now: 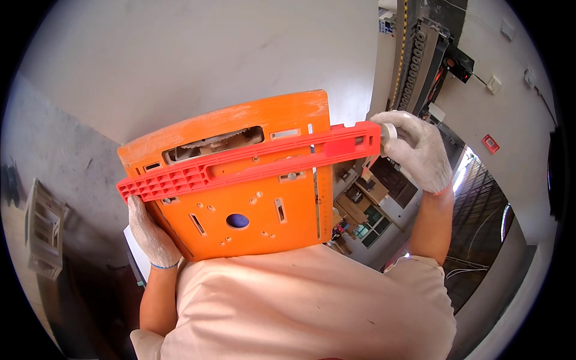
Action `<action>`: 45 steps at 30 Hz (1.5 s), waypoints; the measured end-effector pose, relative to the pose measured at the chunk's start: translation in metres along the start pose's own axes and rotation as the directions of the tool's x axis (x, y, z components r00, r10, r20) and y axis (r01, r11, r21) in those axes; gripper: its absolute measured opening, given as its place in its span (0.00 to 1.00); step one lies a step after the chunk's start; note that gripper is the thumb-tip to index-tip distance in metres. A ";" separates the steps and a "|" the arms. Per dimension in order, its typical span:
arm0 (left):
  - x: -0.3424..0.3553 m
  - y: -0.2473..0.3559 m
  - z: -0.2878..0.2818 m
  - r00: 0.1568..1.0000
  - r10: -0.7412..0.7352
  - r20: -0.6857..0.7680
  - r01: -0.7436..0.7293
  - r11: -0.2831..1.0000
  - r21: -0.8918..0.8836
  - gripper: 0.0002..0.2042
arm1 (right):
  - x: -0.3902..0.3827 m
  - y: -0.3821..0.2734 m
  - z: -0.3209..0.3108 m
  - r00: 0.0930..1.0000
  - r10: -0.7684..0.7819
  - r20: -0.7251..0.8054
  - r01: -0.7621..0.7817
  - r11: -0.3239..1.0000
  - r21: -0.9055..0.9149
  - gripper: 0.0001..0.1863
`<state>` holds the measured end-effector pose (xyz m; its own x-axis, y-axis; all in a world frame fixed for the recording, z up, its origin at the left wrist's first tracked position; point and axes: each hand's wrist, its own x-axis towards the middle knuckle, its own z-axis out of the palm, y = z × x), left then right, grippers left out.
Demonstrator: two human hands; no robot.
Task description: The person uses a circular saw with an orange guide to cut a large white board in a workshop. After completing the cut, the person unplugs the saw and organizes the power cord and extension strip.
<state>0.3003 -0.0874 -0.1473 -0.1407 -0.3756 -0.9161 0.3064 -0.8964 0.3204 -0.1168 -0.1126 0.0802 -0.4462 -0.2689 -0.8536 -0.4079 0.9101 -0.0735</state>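
Most left fingers (pixel 137 210) hidden behind orange plate (pixel 273 231), grip unclear; right fingers (pixel 403 119) pinch knob (pixel 392 131).

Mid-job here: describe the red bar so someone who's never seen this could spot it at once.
Find the big orange plate in front of the person's peach shirt. The red plastic bar slants across it, its higher right end by the gloved right hand. Unlike the flat plate, it is long and narrow, with a lattice of pockets at its left end.
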 end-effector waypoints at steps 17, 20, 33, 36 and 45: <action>0.000 0.000 0.000 1.000 -0.014 -0.005 0.014 0.999 -0.045 0.24 | 0.000 0.008 -0.006 0.998 0.003 0.059 0.002 0.997 -0.072 0.19; 0.001 -0.001 -0.001 1.000 -0.025 0.005 0.025 0.997 -0.071 0.25 | 0.000 0.006 -0.003 0.999 0.003 0.047 0.001 0.997 -0.080 0.17; 0.000 -0.002 -0.005 0.999 -0.023 0.031 0.025 0.998 -0.051 0.25 | 0.001 -0.002 -0.002 0.998 0.007 0.068 -0.002 0.998 -0.067 0.13; 0.000 -0.002 -0.003 0.999 -0.033 -0.002 0.033 0.998 -0.053 0.26 | 0.001 0.002 -0.003 0.998 -0.028 0.062 0.033 0.996 -0.082 0.12; -0.001 0.001 0.001 1.000 -0.015 -0.014 0.015 1.000 -0.027 0.25 | 0.003 0.023 0.024 0.980 -0.060 0.188 -0.022 0.914 0.405 0.38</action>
<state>0.2997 -0.0885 -0.1454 -0.1318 -0.3583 -0.9243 0.3299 -0.8951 0.2999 -0.1081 -0.0851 0.0638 -0.2635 -0.2588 -0.9293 -0.0405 0.9655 -0.2574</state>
